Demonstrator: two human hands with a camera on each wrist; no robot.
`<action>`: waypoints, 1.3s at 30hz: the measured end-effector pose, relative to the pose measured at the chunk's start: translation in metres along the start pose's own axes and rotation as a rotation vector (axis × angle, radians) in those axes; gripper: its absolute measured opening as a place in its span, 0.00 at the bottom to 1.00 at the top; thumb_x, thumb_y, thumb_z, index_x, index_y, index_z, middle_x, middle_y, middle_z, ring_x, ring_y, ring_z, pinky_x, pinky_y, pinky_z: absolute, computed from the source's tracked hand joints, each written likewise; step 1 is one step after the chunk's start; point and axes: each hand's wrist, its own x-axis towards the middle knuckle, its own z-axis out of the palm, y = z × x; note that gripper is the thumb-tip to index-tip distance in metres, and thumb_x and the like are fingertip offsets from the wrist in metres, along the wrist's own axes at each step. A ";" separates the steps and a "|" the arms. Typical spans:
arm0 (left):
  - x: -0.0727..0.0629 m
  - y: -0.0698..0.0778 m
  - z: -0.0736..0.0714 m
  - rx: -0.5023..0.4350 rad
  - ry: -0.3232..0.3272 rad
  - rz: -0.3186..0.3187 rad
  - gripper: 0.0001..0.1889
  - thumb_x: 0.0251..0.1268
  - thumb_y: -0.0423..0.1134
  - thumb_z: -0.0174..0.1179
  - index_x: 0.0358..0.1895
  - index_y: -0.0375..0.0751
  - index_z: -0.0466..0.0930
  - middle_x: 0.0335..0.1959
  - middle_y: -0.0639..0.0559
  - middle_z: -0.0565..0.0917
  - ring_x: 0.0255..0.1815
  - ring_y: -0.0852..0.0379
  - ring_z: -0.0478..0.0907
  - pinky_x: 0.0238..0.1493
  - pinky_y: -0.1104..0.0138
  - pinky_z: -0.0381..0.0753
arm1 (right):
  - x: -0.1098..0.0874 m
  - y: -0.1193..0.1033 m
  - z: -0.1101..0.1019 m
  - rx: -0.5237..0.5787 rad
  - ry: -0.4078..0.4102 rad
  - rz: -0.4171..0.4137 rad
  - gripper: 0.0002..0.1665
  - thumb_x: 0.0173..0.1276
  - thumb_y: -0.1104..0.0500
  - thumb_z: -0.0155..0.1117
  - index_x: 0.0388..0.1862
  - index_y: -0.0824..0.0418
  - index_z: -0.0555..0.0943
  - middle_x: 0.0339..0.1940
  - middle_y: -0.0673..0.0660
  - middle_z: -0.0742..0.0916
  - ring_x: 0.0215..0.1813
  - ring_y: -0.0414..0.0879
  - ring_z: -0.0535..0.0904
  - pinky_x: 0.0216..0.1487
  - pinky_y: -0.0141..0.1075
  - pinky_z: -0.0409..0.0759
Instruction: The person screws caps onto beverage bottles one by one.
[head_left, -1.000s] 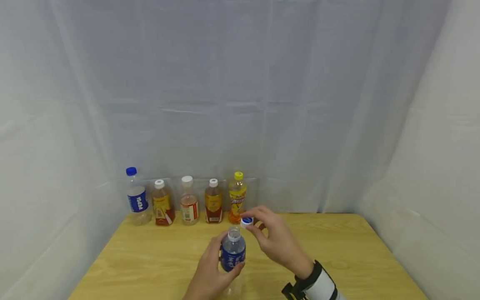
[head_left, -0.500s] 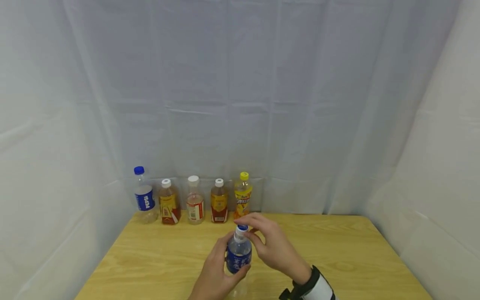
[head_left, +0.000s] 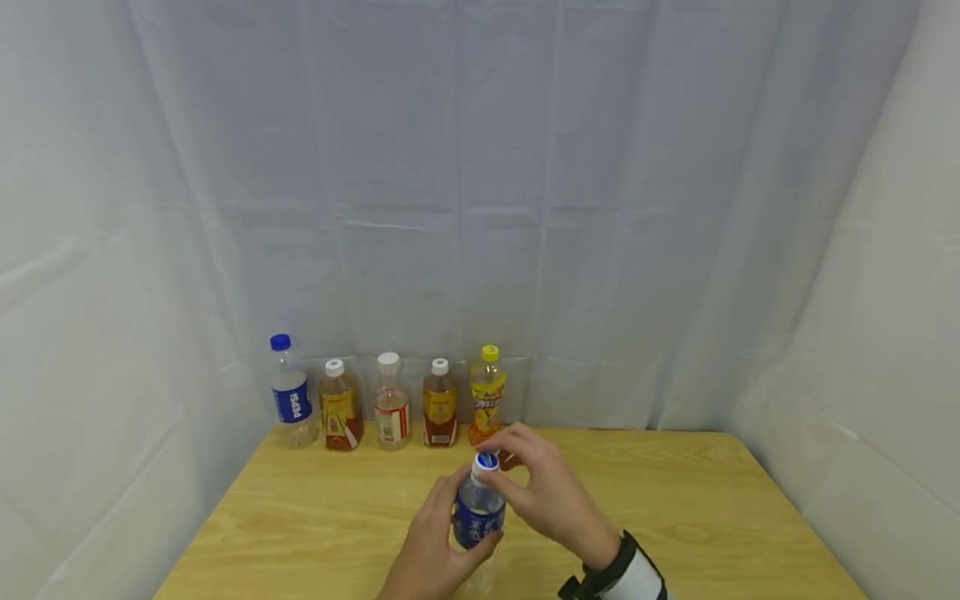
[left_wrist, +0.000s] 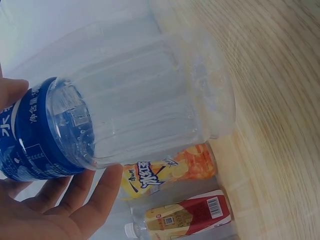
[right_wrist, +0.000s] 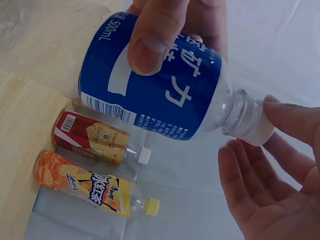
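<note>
A clear plastic water bottle point(head_left: 477, 517) with a blue label stands upright near the front middle of the table. My left hand point(head_left: 435, 533) grips it round the label, thumb across the front, as the right wrist view also shows. On the bottle's mouth sits a white cap point(right_wrist: 257, 131) with a blue top, pinched between the thumb and forefinger of my right hand point(head_left: 543, 483). The other right fingers curl loosely below the cap in the right wrist view. Through the clear lower body point(left_wrist: 145, 95), the left wrist view shows no label.
Several capped bottles line the back edge of the wooden table point(head_left: 637, 500): a Pepsi bottle point(head_left: 292, 404), a tea bottle point(head_left: 341, 412), a clear bottle point(head_left: 392, 412), another tea bottle point(head_left: 439, 408) and a yellow-capped bottle point(head_left: 487, 400). White sheeting point(head_left: 495, 208) hangs behind and at both sides.
My right hand has brought the cap from beside the bottle's open mouth down onto it, and the cap has turned slightly. The left hand keeps its grip; the view has shifted a little.
</note>
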 end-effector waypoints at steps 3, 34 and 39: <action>-0.001 0.001 -0.001 0.000 -0.006 0.008 0.40 0.59 0.55 0.73 0.73 0.53 0.65 0.54 0.59 0.77 0.50 0.59 0.80 0.46 0.62 0.85 | 0.001 -0.002 0.003 -0.022 0.029 0.033 0.11 0.68 0.49 0.72 0.47 0.47 0.84 0.41 0.39 0.81 0.42 0.38 0.80 0.45 0.32 0.84; 0.000 0.006 -0.010 -0.036 -0.129 -0.072 0.43 0.60 0.65 0.68 0.74 0.50 0.64 0.60 0.55 0.77 0.55 0.54 0.81 0.48 0.62 0.86 | -0.001 0.003 -0.007 0.032 -0.030 0.027 0.21 0.65 0.45 0.74 0.55 0.47 0.83 0.46 0.42 0.83 0.45 0.38 0.82 0.45 0.33 0.85; 0.000 0.009 -0.011 -0.041 -0.098 -0.029 0.41 0.60 0.59 0.71 0.74 0.51 0.64 0.58 0.57 0.77 0.53 0.56 0.81 0.48 0.62 0.86 | -0.004 0.008 -0.013 0.121 -0.133 -0.064 0.23 0.74 0.53 0.66 0.66 0.45 0.79 0.61 0.48 0.83 0.53 0.42 0.82 0.48 0.36 0.85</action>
